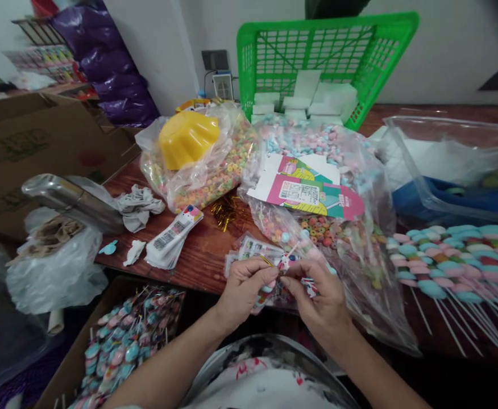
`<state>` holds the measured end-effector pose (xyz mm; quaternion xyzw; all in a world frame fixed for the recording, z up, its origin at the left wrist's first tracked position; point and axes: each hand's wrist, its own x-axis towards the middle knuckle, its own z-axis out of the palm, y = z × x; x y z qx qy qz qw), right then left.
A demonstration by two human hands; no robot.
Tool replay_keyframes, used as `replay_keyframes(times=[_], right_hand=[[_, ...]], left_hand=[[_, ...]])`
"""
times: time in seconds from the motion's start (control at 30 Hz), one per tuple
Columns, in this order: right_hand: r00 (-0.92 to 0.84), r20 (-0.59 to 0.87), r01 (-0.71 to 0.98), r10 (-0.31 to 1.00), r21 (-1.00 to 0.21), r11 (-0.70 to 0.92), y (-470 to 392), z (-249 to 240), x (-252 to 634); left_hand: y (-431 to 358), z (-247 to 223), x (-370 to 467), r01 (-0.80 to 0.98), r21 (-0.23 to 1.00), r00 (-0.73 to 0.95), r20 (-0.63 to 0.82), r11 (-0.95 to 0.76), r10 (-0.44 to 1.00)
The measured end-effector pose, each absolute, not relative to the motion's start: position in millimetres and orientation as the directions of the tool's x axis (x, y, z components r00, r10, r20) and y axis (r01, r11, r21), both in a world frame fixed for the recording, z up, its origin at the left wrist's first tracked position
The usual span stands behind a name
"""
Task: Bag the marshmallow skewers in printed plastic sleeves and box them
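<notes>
My left hand [249, 284] is closed in a pinch, with a gold twist tie [266, 260] poking up from its fingertips. Pink and pale pieces of a wrapped marshmallow skewer [268, 288] show just below those fingers. Close beside it, my right hand [317, 289] pinches at the same wrapped piece, thumb and forefinger together; the exact grip point is hidden. A small printed card [287, 261] shows between the hands. Behind them lie clear printed sleeves [253, 248]. Loose gold twist ties [224, 215] lie farther back on the table.
Marshmallow skewers [457, 261] lie at right; finished ones fill a box [67, 355] below left. Printed cards [172, 238], a steel flask [72, 201], bags of ring candy [208, 184] with a yellow bowl [187, 139], flat cartons [304, 190] and a green basket [249, 62] surround the work.
</notes>
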<state>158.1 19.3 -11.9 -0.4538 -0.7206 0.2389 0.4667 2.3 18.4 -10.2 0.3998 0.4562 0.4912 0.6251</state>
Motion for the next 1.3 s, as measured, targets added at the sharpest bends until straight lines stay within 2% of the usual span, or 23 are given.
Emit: replay_keyframes(times=[0.1,0.2,0.27,0.33,0.37,0.4,0.43,0.47,0.53,0.57,0.63,0.7,0.8,0.9,1.0,1.1,1.17,1.2,1.23,1.3], right_hand=[[-0.144,0.288,0.274,0.947,-0.908,0.317,13.2,-14.8,164.6],[-0.24,0.026,0.017,0.97,-0.999,0.031,15.4,-17.8,174.8],[-0.356,-0.126,-0.115,0.926,-0.977,-0.177,19.1,-18.6,183.2],[-0.472,-0.173,-0.145,0.864,-0.952,-0.27,22.6,-15.0,191.1],[-0.514,-0.146,-0.106,0.845,-0.967,-0.232,23.9,-10.7,194.4],[-0.543,-0.079,-0.038,0.836,-0.992,-0.118,24.6,-4.7,197.2],[-0.566,0.031,0.042,0.824,-0.997,0.067,24.7,2.6,199.5],[-0.595,0.166,0.121,0.786,-0.949,0.291,24.1,10.5,201.1],[-0.678,0.404,0.202,0.615,-0.701,0.684,21.3,25.1,203.1],[-0.721,0.473,0.188,0.507,-0.57,0.8,19.4,30.4,203.6],[-0.783,0.516,0.123,0.348,-0.42,0.899,15.8,35.3,203.8],[-0.815,0.505,0.069,0.283,-0.4,0.914,13.6,34.4,203.3],[-0.84,0.461,0.069,0.285,-0.431,0.9,12.8,31.9,201.5],[-0.866,0.411,0.123,0.286,-0.379,0.917,12.6,36.5,199.0],[-0.889,0.373,0.159,0.266,-0.294,0.942,10.1,45.7,196.2],[-0.897,0.358,0.196,0.259,-0.202,0.96,5.9,52.6,193.6],[-0.894,0.35,0.246,0.279,-0.135,0.96,5.1,54.0,192.3],[-0.888,0.352,0.278,0.295,-0.1,0.955,6.4,53.5,191.8],[-0.88,0.355,0.313,0.315,-0.064,0.948,9.2,52.2,191.4],[-0.86,0.369,0.381,0.353,0.006,0.924,19.9,47.9,191.3]], left_hand=[[19.0,-5.6,6.2,-0.165,0.982,0.15,-0.067,0.092,0.986],[19.6,-0.4,9.1,-0.128,0.991,0.225,-0.01,0.04,0.974],[18.8,1.0,10.7,-0.169,0.972,0.3,-0.107,0.163,0.948],[17.2,0.6,11.9,-0.211,0.905,0.401,-0.266,0.371,0.877],[16.5,0.0,12.2,-0.217,0.855,0.456,-0.337,0.471,0.824],[16.1,-0.6,12.2,-0.213,0.805,0.507,-0.393,0.553,0.767],[16.0,-1.3,11.8,-0.206,0.76,0.553,-0.429,0.617,0.714],[16.2,-1.8,11.1,-0.201,0.717,0.599,-0.449,0.667,0.663],[17.7,-2.9,8.8,-0.169,0.64,0.704,-0.454,0.75,0.546],[18.9,-3.5,7.4,-0.139,0.611,0.756,-0.443,0.779,0.482],[21.6,-5.1,4.4,-0.063,0.577,0.839,-0.411,0.814,0.356],[24.3,-6.6,1.9,0.004,0.569,0.88,-0.392,0.823,0.266],[26.5,-5.2,-0.5,0.097,0.57,0.9,-0.401,0.816,0.173],[27.7,2.5,-0.9,0.165,0.598,0.884,-0.442,0.785,0.151],[35.2,14.3,-1.3,0.198,0.693,0.875,-0.444,0.694,0.194],[52.3,32.1,-4.2,0.26,0.817,0.901,-0.396,0.514,0.174],[64.1,49.4,-7.3,0.328,0.91,0.895,-0.386,0.255,0.225],[68.1,59.2,-8.5,0.364,0.929,0.88,-0.367,0.066,0.302],[69.9,68.9,-9.1,0.398,0.907,0.858,-0.313,-0.14,0.408],[66.8,85.0,-7.5,0.472,0.727,0.788,-0.094,-0.499,0.609]])
